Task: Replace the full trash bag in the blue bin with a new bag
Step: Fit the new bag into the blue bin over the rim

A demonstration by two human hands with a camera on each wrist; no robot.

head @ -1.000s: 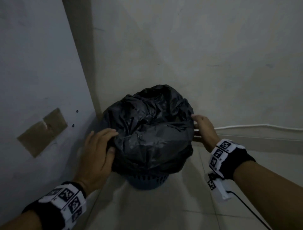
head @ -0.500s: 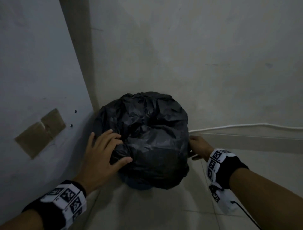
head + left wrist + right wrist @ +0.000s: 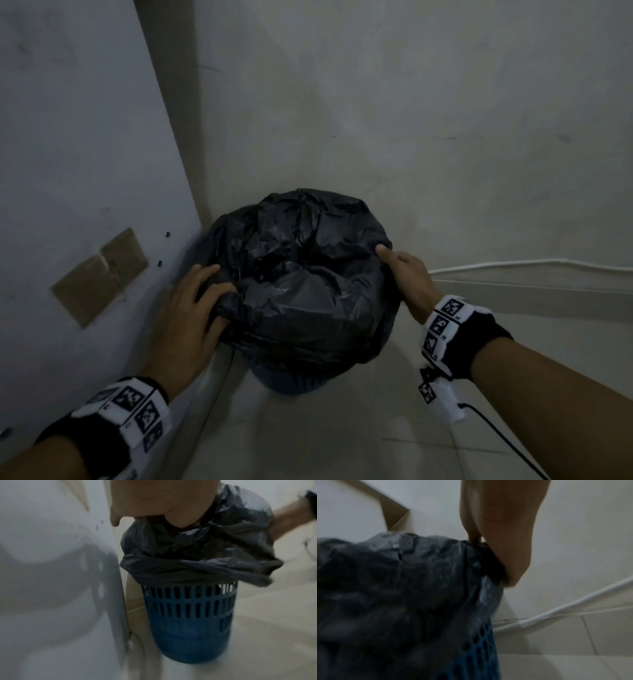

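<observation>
A full black trash bag (image 3: 301, 281) bulges out of the blue slotted bin (image 3: 291, 382), which stands on the floor in a wall corner. My left hand (image 3: 197, 301) grips the bag's left side, fingers curled into its folds. On the bag's right edge my right hand (image 3: 402, 274) holds it with the thumb on top; its fingers are hidden behind the plastic. In the left wrist view the bag (image 3: 197, 550) hangs over the bin (image 3: 188, 622) rim. In the right wrist view the right hand (image 3: 496, 536) pinches the bag (image 3: 402, 588) at its upper edge.
A grey panel (image 3: 85, 171) stands close on the left, with brown tape patches (image 3: 99, 274). The pale wall (image 3: 411, 120) is right behind the bin. A white cable (image 3: 531, 265) runs along the wall base on the right. Tiled floor (image 3: 342, 445) lies in front.
Half a second ago the left hand lay flat on the bag; now its fingers curl into it. The right hand has moved from low beside the bag up to its top right edge.
</observation>
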